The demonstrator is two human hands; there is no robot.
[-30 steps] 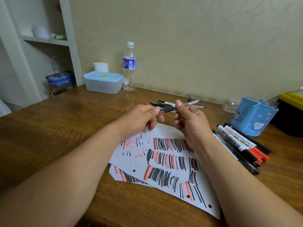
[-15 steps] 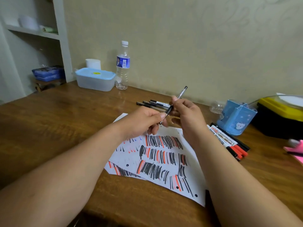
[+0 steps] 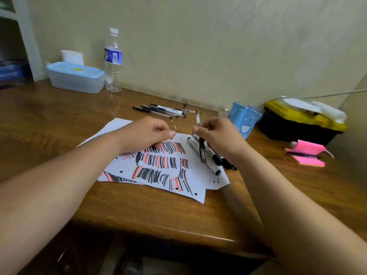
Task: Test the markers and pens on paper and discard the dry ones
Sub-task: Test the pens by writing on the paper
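Wooden desk against a plain wall carries a sheet of paper already crowded with black and red test strokes. The right hand pinches a slim pen near its upper half, the dark end pointing down. It hangs just above the fat markers that lie on the paper's right side. The left hand hovers over the strokes with its fingers curled and thumb against forefinger. Whether it pinches a cap or nothing, I cannot tell.

The step in hand looks like getting this pen's tip onto the sheet. To do it well, I would:

- Slide the grip lower on the barrel for control.
- Steer the tip clear of the markers to a bare white patch, such as the lower right corner.
- Flatten the left fingers on the paper so it cannot slide.
- Make several short, firm strokes before judging, because a sluggish tip may only need waking.
- If no line appears, put the pen well apart from the loose pens at the back so the groups do not mix.
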